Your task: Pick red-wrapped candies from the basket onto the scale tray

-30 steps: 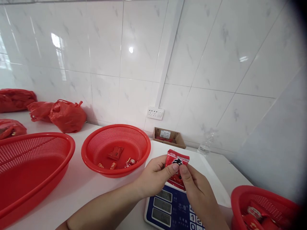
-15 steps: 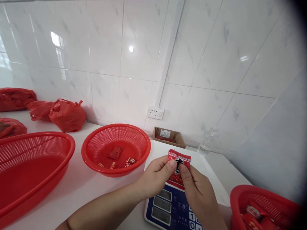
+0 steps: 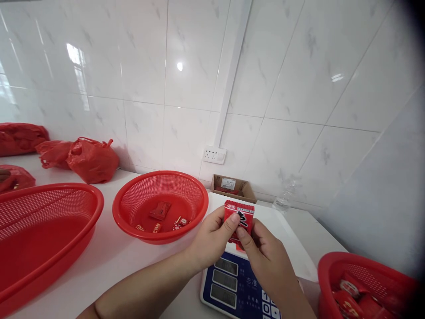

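Left hand and right hand both pinch small red packet, thumbs on printed face. Packet held upright above scale, serrated top edge up, face toward camera; long axis roughly vertical, lower part hidden behind fingers. Round red basket just left of hands, few wrapped pieces inside. Larger oval basket far left. Third red basket at lower right, filled with red packets. Cardboard box behind by wall.
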